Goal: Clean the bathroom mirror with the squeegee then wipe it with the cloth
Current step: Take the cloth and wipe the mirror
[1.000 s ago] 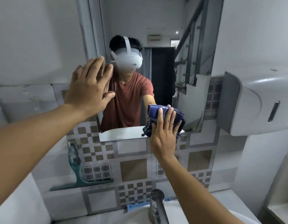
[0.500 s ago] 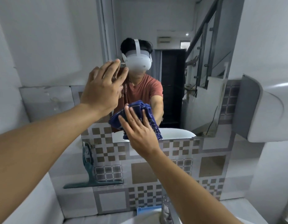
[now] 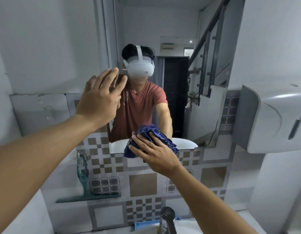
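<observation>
The mirror (image 3: 188, 31) hangs on the wall ahead and reflects a person in a red shirt. My right hand (image 3: 156, 154) presses a bunched dark blue cloth (image 3: 154, 134) against the mirror's bottom edge, near its middle. My left hand (image 3: 100, 100) is flat with fingers spread on the mirror's left edge, holding nothing. The teal squeegee (image 3: 85, 188) leans upright against the tiled wall at lower left, blade down, apart from both hands.
A white wall dispenser (image 3: 273, 119) juts out at the right. A chrome tap (image 3: 166, 218) and the white sink rim sit at the bottom centre, with a blue object (image 3: 146, 225) behind the tap. Patterned tiles cover the wall below the mirror.
My right hand swept the cloth left along the mirror's bottom edge, then back toward the middle. My left hand has stayed flat on the mirror's left edge.
</observation>
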Motion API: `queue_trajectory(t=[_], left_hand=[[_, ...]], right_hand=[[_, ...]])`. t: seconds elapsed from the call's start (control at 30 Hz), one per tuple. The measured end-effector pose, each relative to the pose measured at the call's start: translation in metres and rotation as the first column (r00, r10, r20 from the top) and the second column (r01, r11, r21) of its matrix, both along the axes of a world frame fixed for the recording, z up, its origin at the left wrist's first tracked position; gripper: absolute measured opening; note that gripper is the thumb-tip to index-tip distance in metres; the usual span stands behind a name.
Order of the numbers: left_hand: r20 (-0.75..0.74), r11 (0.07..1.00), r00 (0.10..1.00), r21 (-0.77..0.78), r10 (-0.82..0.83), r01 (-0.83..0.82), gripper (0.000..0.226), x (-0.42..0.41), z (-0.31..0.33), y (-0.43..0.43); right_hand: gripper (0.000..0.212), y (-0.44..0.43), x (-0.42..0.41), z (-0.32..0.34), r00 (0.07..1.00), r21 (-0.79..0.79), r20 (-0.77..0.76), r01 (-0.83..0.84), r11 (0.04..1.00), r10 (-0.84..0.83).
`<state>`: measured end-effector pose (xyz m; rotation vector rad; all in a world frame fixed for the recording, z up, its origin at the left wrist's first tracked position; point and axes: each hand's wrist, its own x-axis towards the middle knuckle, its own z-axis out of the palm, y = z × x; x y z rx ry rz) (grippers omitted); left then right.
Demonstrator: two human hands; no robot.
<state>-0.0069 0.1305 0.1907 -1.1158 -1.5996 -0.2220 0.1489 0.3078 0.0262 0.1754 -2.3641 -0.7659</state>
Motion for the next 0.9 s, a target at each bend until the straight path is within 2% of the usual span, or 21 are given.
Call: queue_trajectory(t=[0.17,0.3,0.37,0.43,0.5,0.63,0.73,0.9], left_hand=[[0.017,1.000,1.000,0.007,-0.006,0.006,0.056,-0.002,-0.004,0.004],[0.021,1.000,1.000,0.011,-0.005,0.005,0.057,-0.004,-0.004,0.004],[0.014,1.000,1.000,0.010,-0.003,0.003,0.057,-0.005,-0.004,0.004],[0.008,1.000,1.000,0.012,-0.012,0.012,0.055,-0.006,-0.004,0.005],[-0.003,0.999,1.000,0.021,-0.025,0.025,0.054,-0.007,-0.004,0.005],[-0.018,0.999,1.000,0.030,-0.025,0.026,0.054,-0.010,-0.005,0.006],[-0.005,1.000,1.000,0.011,-0.021,0.021,0.055,-0.014,-0.003,0.006],[-0.024,1.000,1.000,0.004,-0.007,0.007,0.054,-0.011,-0.002,0.002]], right_hand=[[0.078,0.037,0.032,0.001,0.972,-0.149,-0.146,0.164,0.975,-0.186],[0.082,0.062,0.059,-0.007,0.890,-0.415,-0.300,0.202,0.887,-0.343],[0.072,0.069,0.068,-0.011,0.836,-0.621,-0.369,0.103,0.777,-0.406],[0.059,0.076,0.073,-0.012,0.764,-0.802,-0.406,-0.034,0.597,-0.502],[0.056,0.079,0.073,-0.013,0.701,-0.865,-0.424,-0.125,0.486,-0.574],[0.060,0.066,0.065,-0.022,0.666,-0.902,-0.415,-0.212,0.375,-0.620],[0.075,0.052,0.057,-0.039,0.697,-0.898,-0.402,-0.174,0.404,-0.593],[0.079,0.034,0.039,-0.058,0.774,-0.812,-0.386,-0.027,0.583,-0.502]])
